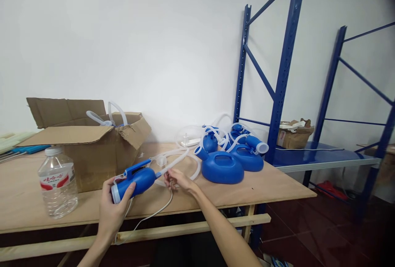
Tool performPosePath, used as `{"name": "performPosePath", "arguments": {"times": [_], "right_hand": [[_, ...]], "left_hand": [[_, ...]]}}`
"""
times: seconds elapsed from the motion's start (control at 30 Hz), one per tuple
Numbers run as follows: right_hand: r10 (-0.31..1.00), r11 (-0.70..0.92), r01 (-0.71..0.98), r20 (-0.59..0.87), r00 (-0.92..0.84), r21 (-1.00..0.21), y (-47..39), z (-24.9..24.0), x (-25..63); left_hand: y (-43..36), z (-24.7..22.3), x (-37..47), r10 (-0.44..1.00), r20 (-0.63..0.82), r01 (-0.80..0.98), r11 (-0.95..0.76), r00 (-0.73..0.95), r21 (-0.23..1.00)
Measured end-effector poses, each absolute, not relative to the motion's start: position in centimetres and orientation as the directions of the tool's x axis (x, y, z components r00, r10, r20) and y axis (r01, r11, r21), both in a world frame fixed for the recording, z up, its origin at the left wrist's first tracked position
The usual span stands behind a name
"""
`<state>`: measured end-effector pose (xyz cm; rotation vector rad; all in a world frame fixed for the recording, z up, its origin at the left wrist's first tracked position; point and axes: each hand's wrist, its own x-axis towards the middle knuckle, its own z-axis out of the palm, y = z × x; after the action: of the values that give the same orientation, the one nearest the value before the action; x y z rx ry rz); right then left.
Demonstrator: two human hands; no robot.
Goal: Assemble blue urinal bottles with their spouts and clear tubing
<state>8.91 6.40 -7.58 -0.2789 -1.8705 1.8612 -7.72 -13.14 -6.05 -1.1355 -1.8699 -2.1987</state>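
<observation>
My left hand (119, 199) is wrapped round the wide, pale-rimmed end of a blue plastic urinal head (143, 179) with a handle on top. It is tilted above the front of the table. From its narrow end runs a translucent tube (175, 161), which loops back over the tabletop. Close to that joint, my right hand (180, 179) has its fingers curled and pinched at the tube. A thin white cable (157, 210) passes below the right hand and hangs over the table edge.
An open cardboard box (95, 164) with tubes sticking out stands at left, behind a clear water bottle (58, 189). Blue urinal bottles (222, 172) with tangled tubes lie at right. A power strip (193, 142) sits by the wall. Blue shelving (279, 82) rises beyond the wooden table (262, 191).
</observation>
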Motion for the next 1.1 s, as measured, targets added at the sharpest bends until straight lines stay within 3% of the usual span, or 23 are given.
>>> {"name": "performPosePath", "arguments": {"times": [0.1,0.33,0.53,1.1], "right_hand": [[0.425,0.021,-0.166,0.159,-0.891,-0.986,5.0,-7.7,8.6],[0.455,-0.071,-0.152,0.103,-0.884,-0.986,4.4,-6.9,10.6],[0.423,-0.169,-0.231,0.141,-0.895,-0.958,4.5,-6.8,11.4],[0.52,0.037,-0.24,0.224,-0.824,-0.97,4.4,-7.3,11.0]], "left_hand": [[-12.2,-5.9,-6.5,0.408,0.554,0.47,-0.293,-0.726,0.832],[-11.2,-5.9,-5.8,0.419,0.57,0.476,-0.315,-0.707,0.821],[-11.0,-5.4,-5.6,0.42,0.565,0.458,-0.334,-0.71,0.824],[-10.4,-5.4,-5.7,0.46,0.57,0.483,-0.304,-0.681,0.821]]}}
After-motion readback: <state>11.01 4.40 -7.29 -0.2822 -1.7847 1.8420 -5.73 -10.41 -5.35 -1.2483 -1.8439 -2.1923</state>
